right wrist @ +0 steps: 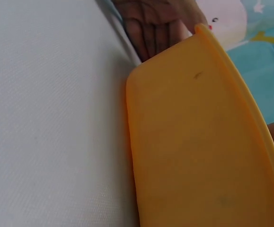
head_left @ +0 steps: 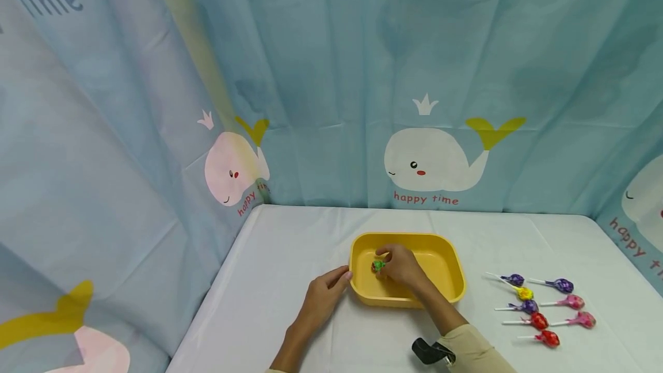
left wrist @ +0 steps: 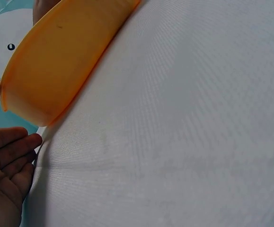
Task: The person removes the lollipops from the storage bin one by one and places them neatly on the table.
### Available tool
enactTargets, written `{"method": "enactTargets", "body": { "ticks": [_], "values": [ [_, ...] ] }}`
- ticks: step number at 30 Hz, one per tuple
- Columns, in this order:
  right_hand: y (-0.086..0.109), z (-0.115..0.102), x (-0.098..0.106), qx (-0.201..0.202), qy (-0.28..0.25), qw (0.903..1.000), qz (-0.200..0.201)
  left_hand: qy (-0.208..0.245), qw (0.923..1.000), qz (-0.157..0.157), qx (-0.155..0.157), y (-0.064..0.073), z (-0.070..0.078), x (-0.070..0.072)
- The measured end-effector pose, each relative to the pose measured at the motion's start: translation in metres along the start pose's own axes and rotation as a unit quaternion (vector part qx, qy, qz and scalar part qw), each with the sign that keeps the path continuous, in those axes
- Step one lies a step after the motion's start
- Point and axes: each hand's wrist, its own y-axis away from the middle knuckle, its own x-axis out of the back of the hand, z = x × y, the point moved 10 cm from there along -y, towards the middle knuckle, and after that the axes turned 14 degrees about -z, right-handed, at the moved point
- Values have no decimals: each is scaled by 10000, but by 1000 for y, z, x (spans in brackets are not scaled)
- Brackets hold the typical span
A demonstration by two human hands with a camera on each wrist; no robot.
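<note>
A yellow tray [head_left: 357, 292] stands on the white table. Inside its left half, my right hand [head_left: 401, 266] pinches a lollipop in a green and red wrapper [head_left: 377, 266]; its stick is hidden. The tray's wall [right wrist: 193, 123] covers most of that hand in the right wrist view. At the tray's left end is my left hand [head_left: 323, 295]. Its thumb touches the rim, and the other fingers lie loosely extended below, as the left wrist view shows with the hand [left wrist: 9, 165] beside the tray wall [left wrist: 66, 56].
Several wrapped lollipops lie in a loose group right of the tray, among them a yellow one [head_left: 525, 293], a purple one [head_left: 563, 285], a red one [head_left: 548, 338] and a pink one [head_left: 585, 320]. A blue whale-print curtain [head_left: 331, 171] hangs behind the table.
</note>
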Motion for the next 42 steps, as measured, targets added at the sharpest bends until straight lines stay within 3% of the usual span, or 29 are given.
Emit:
{"method": "enactTargets", "body": {
  "ticks": [7,21,33,42],
  "values": [
    [4,-5,0,167,441,9989,66,0,10000,28,7,0,0,1],
    [18,-4,20,229,82,9967,769,17,10000,-6,-63,1,1,0],
    [32,5,35,181,-468,9947,902,14,9999,18,-143,0,3,1],
    [48,9,46,225,-394,9930,1090,-50,9999,76,-127,-1,0,2]
  ]
}}
